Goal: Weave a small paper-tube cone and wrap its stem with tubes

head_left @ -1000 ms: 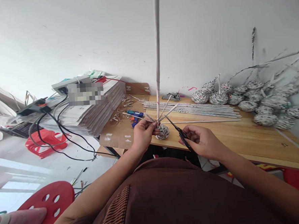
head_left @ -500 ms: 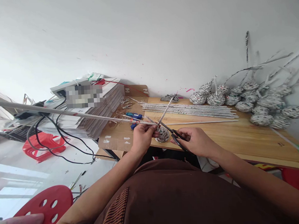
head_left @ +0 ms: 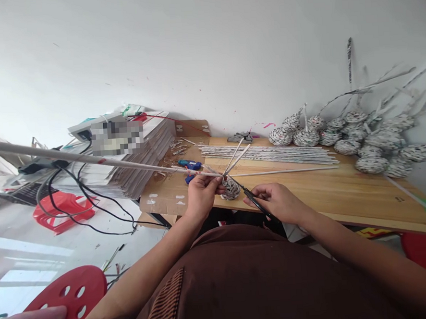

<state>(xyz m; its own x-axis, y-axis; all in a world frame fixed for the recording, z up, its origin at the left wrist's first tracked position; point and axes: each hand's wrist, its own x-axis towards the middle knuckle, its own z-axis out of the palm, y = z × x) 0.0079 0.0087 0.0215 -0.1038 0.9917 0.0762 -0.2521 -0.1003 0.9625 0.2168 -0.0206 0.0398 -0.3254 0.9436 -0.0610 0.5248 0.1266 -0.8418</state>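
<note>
My left hand (head_left: pixel 203 194) pinches the top of a small woven paper ball (head_left: pixel 231 189) and the end of a long paper rod (head_left: pixel 141 167) that stretches away to the left. Short paper stems (head_left: pixel 237 158) stick up from the ball's top. My right hand (head_left: pixel 276 201) is closed round the handles of black scissors (head_left: pixel 257 201). Their blades look closed and their tip lies against the top of the ball, beside my left fingertips. Behind the ball lies a row of paper rods (head_left: pixel 270 152) on the wooden table (head_left: pixel 309 197).
Several woven balls with long stems (head_left: pixel 372 164) crowd the table's right end. A blue glue gun (head_left: pixel 189 164) lies left of the rods. Stacked paper (head_left: pixel 134 171) stands at the left, with black cables (head_left: pixel 105 226) hanging. Red stools (head_left: pixel 63 214) are below.
The scissors' blades and handles have come together in my right hand. One stem at the ball's top now leans further right, apart from another. My left hand keeps its hold.
</note>
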